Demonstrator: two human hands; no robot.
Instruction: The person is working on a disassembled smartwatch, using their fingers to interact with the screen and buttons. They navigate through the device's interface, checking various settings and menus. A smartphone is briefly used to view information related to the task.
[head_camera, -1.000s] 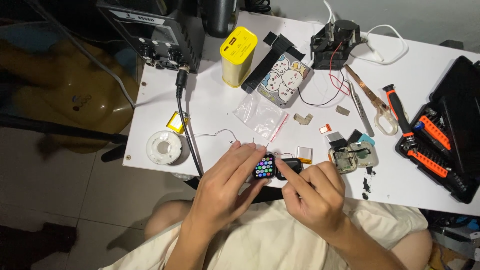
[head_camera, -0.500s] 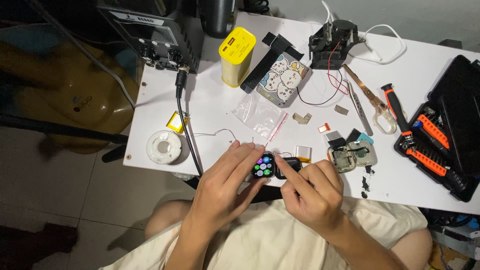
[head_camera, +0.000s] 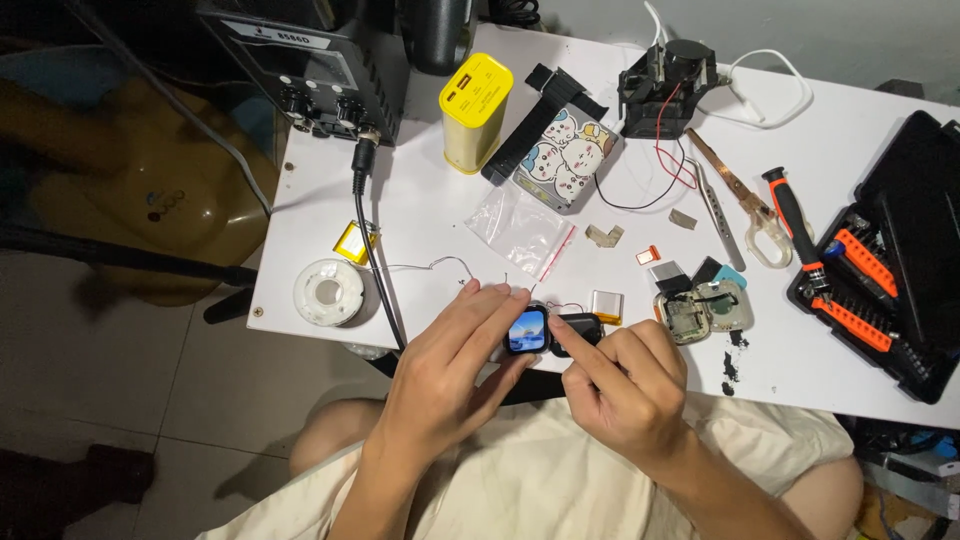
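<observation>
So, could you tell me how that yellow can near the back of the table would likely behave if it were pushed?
The yellow can stands upright and tall on a small base, so it would probably tip. Its smooth, rounded sides may slip on the white table.

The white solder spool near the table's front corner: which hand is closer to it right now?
Left. The left hand holds the smartwatch just to the right of the solder spool. The right hand is on the far side of the watch, farther from the spool.
</observation>
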